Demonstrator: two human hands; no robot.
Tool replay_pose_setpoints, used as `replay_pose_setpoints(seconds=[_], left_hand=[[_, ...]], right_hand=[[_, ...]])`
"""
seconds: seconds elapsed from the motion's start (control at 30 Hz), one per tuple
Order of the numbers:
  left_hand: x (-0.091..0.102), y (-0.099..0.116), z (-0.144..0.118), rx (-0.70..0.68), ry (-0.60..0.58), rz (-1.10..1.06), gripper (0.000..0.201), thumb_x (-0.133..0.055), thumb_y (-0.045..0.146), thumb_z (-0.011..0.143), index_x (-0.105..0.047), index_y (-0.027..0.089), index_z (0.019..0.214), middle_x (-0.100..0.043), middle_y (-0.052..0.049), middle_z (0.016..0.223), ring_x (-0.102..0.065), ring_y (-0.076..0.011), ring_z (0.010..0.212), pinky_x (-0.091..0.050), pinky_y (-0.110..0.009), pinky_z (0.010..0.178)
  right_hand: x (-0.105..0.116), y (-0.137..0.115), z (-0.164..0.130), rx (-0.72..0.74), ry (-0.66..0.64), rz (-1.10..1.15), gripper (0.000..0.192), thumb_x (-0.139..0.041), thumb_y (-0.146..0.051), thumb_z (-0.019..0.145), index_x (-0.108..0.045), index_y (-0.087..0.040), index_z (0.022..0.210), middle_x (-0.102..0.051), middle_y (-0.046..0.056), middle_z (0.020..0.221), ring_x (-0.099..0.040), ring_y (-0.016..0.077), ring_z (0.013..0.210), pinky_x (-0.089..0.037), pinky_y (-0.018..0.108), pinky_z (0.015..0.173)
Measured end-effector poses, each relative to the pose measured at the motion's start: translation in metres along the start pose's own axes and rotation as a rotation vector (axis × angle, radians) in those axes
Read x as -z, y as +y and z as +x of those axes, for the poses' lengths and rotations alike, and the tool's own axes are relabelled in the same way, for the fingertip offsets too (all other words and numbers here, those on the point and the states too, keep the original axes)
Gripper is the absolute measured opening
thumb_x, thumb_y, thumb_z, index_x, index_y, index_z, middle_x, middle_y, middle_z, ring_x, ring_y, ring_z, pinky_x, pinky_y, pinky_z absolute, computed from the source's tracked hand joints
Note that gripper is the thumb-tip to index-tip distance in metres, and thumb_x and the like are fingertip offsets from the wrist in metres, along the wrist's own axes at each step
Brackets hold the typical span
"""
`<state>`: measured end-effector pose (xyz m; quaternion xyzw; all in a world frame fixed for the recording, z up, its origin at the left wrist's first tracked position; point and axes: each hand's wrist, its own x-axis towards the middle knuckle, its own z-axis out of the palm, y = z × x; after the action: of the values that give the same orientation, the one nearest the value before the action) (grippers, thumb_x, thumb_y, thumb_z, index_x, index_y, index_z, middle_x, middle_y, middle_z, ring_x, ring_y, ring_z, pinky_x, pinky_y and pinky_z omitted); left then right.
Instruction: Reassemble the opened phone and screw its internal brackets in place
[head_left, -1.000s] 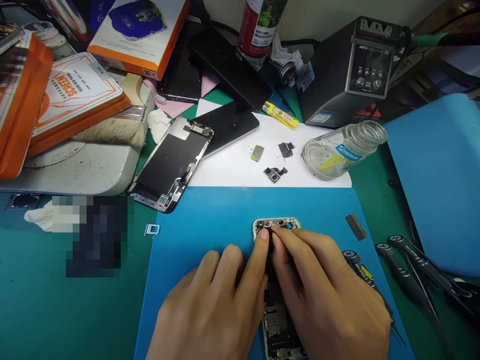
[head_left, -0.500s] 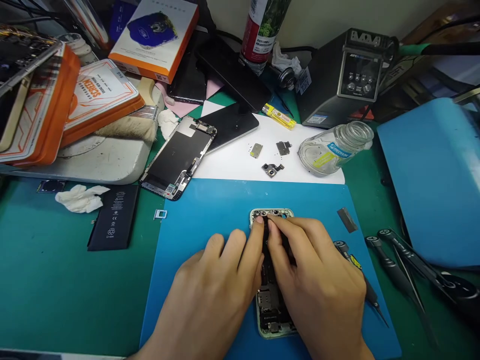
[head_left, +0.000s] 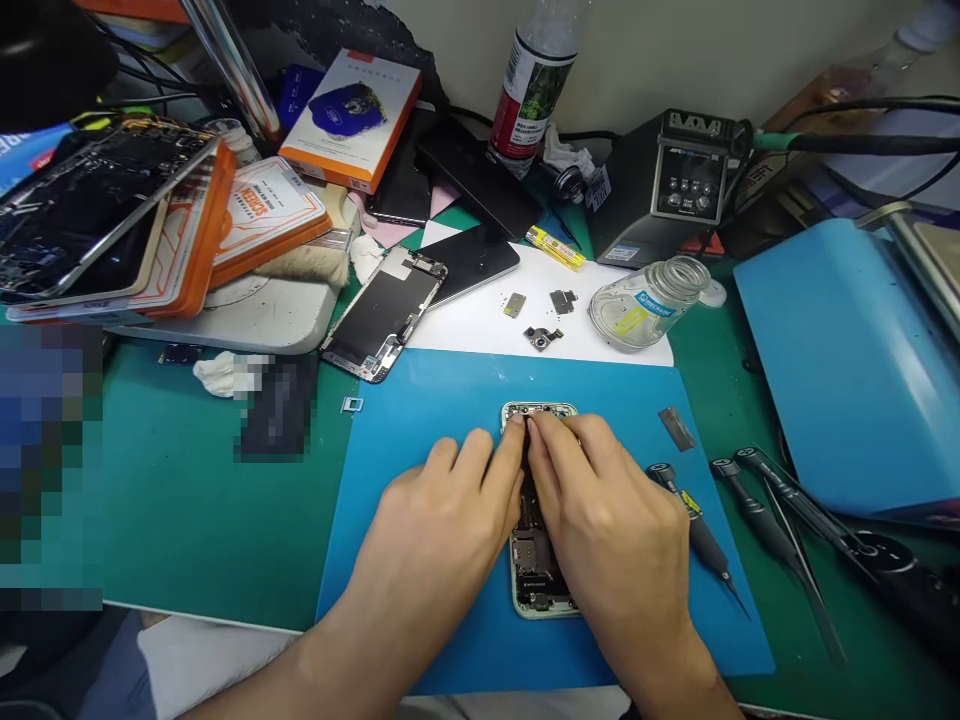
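An opened phone body [head_left: 534, 560] with a pale green frame lies face up on the blue mat [head_left: 420, 420], its inner parts bare. My left hand [head_left: 450, 530] grips the phone body's left edge, index fingertip pressing near the top. Over its right side is my right hand [head_left: 619, 520], thumb and index finger pinched together at the upper end beside my left fingertip. Whatever small part the pinch may hold is hidden. Beyond the phone, a camera module [head_left: 541, 338] and small metal plates [head_left: 514, 305] rest on white paper [head_left: 480, 325].
A detached screen [head_left: 386, 315] and SIM tray [head_left: 352, 405] lie left of centre. Right of my hands are a screwdriver [head_left: 701, 535], tweezers [head_left: 806, 570] and a grey strip [head_left: 677, 428]. A glass jar [head_left: 637, 310] stands behind. Boxes [head_left: 262, 215] pile up at the left.
The camera view has shifted, showing more of my forearms and the table's front edge. Both hands keep nearly the same hold at the phone's upper end.
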<state>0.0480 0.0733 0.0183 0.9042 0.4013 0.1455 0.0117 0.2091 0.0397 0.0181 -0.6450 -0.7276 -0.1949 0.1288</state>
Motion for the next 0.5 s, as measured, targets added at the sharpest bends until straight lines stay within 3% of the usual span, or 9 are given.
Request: replay_pose_setpoints(seconds=[0.5], left_hand=[[0.0011,-0.0008,0.0016,0.04,0.027,-0.035,0.037,-0.06,0.019,0.109,-0.074,0.017,0.143,-0.073,0.001,0.09,-0.071,-0.0176,0.073,-0.047,-0.032,0.049]], right_hand=[[0.0062,0.0024,0.0052,0.031,-0.043,-0.056,0.02,-0.058,-0.015,0.11,-0.072,-0.013,0.125,-0.075,0.004,0.107,-0.066,0.0137,0.079,-0.042,0.029,0.059]])
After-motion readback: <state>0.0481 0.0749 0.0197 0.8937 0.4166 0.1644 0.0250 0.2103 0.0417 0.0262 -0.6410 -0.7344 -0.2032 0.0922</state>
